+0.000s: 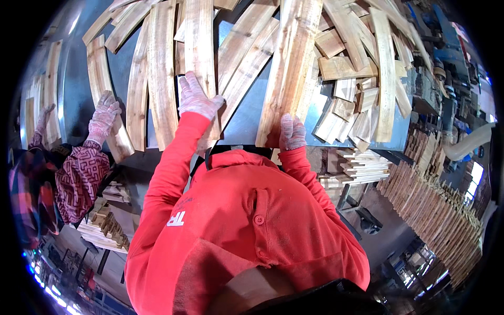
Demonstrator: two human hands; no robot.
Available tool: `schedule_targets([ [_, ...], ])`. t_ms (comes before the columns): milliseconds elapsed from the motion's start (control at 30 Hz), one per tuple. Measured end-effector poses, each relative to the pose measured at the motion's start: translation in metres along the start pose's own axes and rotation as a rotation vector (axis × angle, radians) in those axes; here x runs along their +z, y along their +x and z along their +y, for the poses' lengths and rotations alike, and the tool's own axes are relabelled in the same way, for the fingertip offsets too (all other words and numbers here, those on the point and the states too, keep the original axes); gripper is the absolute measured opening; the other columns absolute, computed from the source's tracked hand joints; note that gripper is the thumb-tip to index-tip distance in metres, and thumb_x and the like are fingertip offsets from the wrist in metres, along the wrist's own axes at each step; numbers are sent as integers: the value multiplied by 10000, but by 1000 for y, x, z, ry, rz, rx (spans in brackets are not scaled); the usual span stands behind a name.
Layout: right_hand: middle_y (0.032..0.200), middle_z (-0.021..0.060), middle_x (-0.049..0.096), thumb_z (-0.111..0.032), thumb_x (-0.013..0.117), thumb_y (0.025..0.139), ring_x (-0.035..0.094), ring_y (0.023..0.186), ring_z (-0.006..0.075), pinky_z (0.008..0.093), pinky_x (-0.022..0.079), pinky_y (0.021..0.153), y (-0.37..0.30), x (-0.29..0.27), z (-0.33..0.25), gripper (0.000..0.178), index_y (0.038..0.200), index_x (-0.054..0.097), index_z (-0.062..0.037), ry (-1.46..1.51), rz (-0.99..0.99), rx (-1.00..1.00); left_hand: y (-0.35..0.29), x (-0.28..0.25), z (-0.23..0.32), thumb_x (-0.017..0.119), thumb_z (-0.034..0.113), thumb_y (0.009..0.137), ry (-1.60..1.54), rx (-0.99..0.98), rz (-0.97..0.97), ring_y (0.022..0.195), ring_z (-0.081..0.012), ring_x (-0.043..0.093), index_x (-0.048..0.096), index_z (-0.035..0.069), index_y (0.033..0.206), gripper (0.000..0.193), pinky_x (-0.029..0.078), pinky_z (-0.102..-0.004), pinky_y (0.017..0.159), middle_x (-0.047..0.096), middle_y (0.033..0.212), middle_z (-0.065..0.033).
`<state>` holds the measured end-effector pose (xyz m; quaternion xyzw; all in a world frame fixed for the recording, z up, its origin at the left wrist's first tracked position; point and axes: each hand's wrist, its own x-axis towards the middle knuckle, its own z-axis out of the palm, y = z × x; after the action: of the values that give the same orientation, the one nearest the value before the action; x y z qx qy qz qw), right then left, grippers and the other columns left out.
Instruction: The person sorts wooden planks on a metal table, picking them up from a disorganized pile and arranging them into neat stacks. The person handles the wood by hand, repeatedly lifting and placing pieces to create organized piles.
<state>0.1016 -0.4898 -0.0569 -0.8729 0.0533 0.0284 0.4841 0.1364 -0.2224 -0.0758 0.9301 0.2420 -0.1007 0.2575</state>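
Observation:
Both my hands wear pale, pink-flecked knit gloves. Fingers spread, my left hand (199, 98) lies flat across a long wooden board (199, 37) left of centre. My right hand (292, 133) is closed on the near right corner of a wider wooden board (289, 68), its thumb hidden. Reddish-brown grain streaks this wide board, which points away from me over other wood. Between my hands, more planks (244, 58) lie slanted on the grey metal table (244, 126).
A heap of short offcuts (349, 100) covers the table's right side. At left, a co-worker's gloved hand (104, 116) touches a plank (100, 68). Long stacks of wood strips (430, 215) stand at lower right. Machinery (446, 58) occupies the far right.

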Motion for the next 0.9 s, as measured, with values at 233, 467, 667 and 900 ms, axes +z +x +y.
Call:
schedule_targets([
  [233, 782, 230, 624, -363, 551, 915, 605, 715, 395, 425, 482, 655, 24, -7, -9, 401, 944, 623, 30, -5, -162, -40, -9, -42, -20, 628, 70, 738, -1138, 3, -331, 1119, -288, 584, 407, -7, 1373, 677, 471, -383, 957, 560, 1268, -184],
  [467, 846, 213, 654, -365, 547, 927, 627, 783, 384, 409, 496, 705, 30, -2, -38, 394, 1006, 631, 11, 114, -369, -134, -24, -31, 21, 691, 278, 827, -616, -62, 302, 1196, -268, 517, 312, -22, 1425, 769, 425, -322, 995, 511, 1312, -183],
  [667, 878, 236, 645, -427, 567, 913, 621, 834, 411, 445, 482, 723, 36, 30, -59, 448, 1036, 630, 0, -6, -476, -178, 31, -68, 34, 564, 284, 927, -876, 284, 409, 942, -242, 644, 601, 54, 1213, 368, 503, -344, 868, 666, 1079, -109],
  [900, 871, 255, 637, -408, 559, 917, 603, 848, 435, 449, 470, 745, 64, 72, -122, 445, 1014, 640, 19, -154, -420, -255, 119, -96, 9, 539, 273, 867, -751, 113, 321, 947, -348, 634, 683, 93, 1006, 269, 484, -423, 864, 671, 1007, -173],
])
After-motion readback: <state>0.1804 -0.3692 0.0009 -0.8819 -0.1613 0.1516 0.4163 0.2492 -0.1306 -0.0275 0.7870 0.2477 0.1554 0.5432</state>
